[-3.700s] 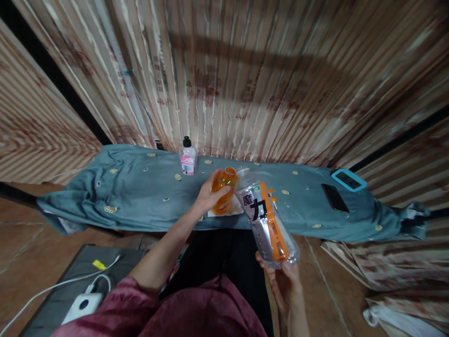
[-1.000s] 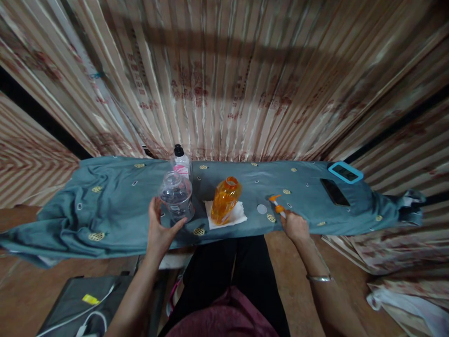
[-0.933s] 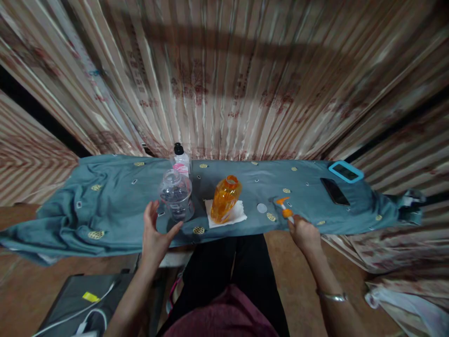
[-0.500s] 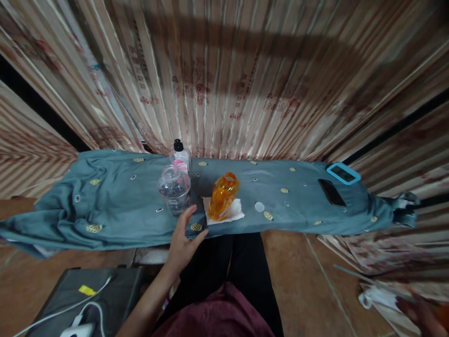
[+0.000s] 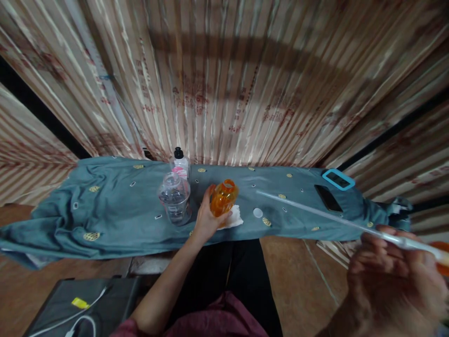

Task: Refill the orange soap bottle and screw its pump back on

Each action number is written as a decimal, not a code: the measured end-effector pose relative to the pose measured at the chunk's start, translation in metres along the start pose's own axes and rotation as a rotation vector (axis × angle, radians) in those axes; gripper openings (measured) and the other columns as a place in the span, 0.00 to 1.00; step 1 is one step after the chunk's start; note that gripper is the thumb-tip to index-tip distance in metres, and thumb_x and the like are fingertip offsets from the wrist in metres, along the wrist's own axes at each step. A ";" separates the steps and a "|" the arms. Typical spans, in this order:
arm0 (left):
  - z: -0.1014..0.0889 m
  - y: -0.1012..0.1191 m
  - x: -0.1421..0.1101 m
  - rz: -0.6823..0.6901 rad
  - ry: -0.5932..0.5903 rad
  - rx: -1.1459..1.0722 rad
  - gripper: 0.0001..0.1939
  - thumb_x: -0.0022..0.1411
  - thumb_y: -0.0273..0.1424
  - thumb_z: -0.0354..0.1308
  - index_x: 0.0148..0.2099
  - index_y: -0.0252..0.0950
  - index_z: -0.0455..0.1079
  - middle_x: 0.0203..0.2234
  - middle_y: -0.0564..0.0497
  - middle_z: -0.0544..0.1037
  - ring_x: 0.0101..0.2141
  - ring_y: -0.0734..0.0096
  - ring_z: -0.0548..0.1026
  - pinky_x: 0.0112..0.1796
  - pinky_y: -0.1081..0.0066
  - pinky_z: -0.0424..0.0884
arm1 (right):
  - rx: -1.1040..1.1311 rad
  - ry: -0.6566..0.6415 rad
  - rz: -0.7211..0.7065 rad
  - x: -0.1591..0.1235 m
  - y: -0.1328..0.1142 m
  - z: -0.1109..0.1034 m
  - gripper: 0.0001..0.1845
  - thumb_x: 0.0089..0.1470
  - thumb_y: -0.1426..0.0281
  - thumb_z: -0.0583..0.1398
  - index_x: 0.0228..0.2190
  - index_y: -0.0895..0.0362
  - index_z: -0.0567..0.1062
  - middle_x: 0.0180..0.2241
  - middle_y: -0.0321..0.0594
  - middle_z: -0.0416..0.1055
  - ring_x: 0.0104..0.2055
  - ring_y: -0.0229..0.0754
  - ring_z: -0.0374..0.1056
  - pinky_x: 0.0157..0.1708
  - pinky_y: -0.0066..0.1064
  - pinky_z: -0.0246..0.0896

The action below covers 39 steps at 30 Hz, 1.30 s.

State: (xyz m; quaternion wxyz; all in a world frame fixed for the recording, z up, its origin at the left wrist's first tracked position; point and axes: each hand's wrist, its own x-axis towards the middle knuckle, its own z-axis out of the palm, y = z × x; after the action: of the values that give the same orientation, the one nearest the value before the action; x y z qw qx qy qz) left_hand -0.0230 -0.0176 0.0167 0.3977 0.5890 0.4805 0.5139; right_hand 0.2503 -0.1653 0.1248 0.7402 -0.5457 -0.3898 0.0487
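So we've got our left hand wrapped around the lower side of the orange bottle, fingers closed on it, thumb on the near side. The bottle is open at the top, leaning a bit to the right, and its base sits over the white napkin on the teal cloth that covers the table. Our right hand is up close to the camera at the lower right, well off the table edge, and it's pinched shut on the pump tube, a long thin clear straw that runs up and left out over the cloth, its free end hanging in the air near the bottle but not touching it. There's a bit of orange at the far right edge where the tube's other end would be, too cut off to say what. Just left of our left hand stands the clear bottle, upright and uncapped, and right behind that a small bottle with a black cap and pink label. A little round white cap lies on the cloth just right of the napkin. Way over on the right end there's a black phone and next to it a blue-framed device. Striped curtain behind all of it.
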 end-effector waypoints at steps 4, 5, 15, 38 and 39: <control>0.003 -0.001 0.003 0.023 -0.007 -0.032 0.45 0.48 0.32 0.74 0.66 0.39 0.61 0.62 0.40 0.75 0.62 0.50 0.74 0.65 0.50 0.68 | 0.504 0.052 0.111 0.013 -0.024 0.066 0.09 0.46 0.68 0.74 0.29 0.57 0.81 0.34 0.35 0.74 0.39 0.35 0.74 0.34 0.21 0.71; 0.004 -0.002 0.004 0.021 -0.006 -0.044 0.43 0.49 0.31 0.73 0.66 0.39 0.62 0.60 0.41 0.76 0.61 0.50 0.76 0.64 0.50 0.69 | 0.512 -0.015 0.103 0.016 -0.025 0.076 0.11 0.46 0.67 0.75 0.31 0.58 0.82 0.33 0.36 0.76 0.37 0.34 0.74 0.33 0.20 0.71; 0.010 -0.006 0.002 0.031 -0.003 -0.071 0.39 0.50 0.31 0.71 0.63 0.37 0.64 0.58 0.40 0.78 0.59 0.49 0.77 0.63 0.50 0.70 | 0.410 -0.322 0.079 0.034 -0.039 0.114 0.13 0.47 0.65 0.76 0.32 0.59 0.83 0.31 0.38 0.81 0.27 0.33 0.77 0.31 0.20 0.75; 0.017 -0.020 0.002 0.119 -0.033 -0.218 0.37 0.54 0.31 0.71 0.64 0.37 0.63 0.57 0.40 0.78 0.56 0.53 0.78 0.59 0.54 0.75 | 0.426 -0.749 0.361 -0.013 0.045 0.204 0.22 0.31 0.72 0.78 0.33 0.47 0.84 0.35 0.27 0.83 0.40 0.38 0.77 0.47 0.29 0.71; 0.017 -0.020 0.002 0.120 -0.031 -0.221 0.37 0.54 0.31 0.72 0.64 0.37 0.63 0.57 0.41 0.78 0.56 0.53 0.79 0.59 0.54 0.75 | 0.426 -0.761 0.356 -0.013 0.046 0.204 0.22 0.32 0.72 0.78 0.34 0.47 0.84 0.36 0.27 0.83 0.41 0.38 0.77 0.48 0.29 0.70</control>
State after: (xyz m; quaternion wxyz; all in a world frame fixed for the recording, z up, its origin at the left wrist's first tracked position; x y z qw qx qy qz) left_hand -0.0092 -0.0110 -0.0044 0.4363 0.5771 0.3787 0.5772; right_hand 0.1292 0.0033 0.0998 0.6204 -0.3832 -0.5151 0.4505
